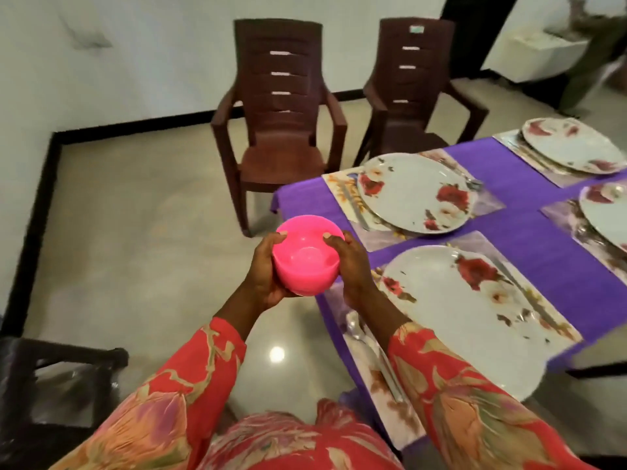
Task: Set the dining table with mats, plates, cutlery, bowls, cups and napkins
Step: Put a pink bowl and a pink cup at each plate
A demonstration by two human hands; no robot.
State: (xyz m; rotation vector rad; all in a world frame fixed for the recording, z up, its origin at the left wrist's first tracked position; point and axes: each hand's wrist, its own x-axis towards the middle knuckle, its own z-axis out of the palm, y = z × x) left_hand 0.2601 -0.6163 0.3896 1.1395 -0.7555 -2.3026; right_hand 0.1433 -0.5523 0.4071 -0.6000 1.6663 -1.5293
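A pink plastic bowl (pixel 307 254), perhaps a small stack, is held in the air just off the table's left edge. My left hand (pixel 266 269) grips its left side and my right hand (pixel 351 266) grips its right side, thumbs over the rim. The table (pixel 529 228) has a purple cloth and floral mats. A white rose-patterned plate (pixel 415 193) lies on the far-left mat, with a knife (pixel 354 206) to its left. A nearer plate (pixel 464 313) lies on the mat by my right arm, with a spoon (pixel 354 329) beside it.
Two brown plastic chairs (pixel 281 117) (pixel 412 86) stand on the tiled floor beyond the table. More plates (pixel 570 144) (pixel 607 215) lie at the right. A dark chair (pixel 51 385) sits at lower left. A white wall runs along the left.
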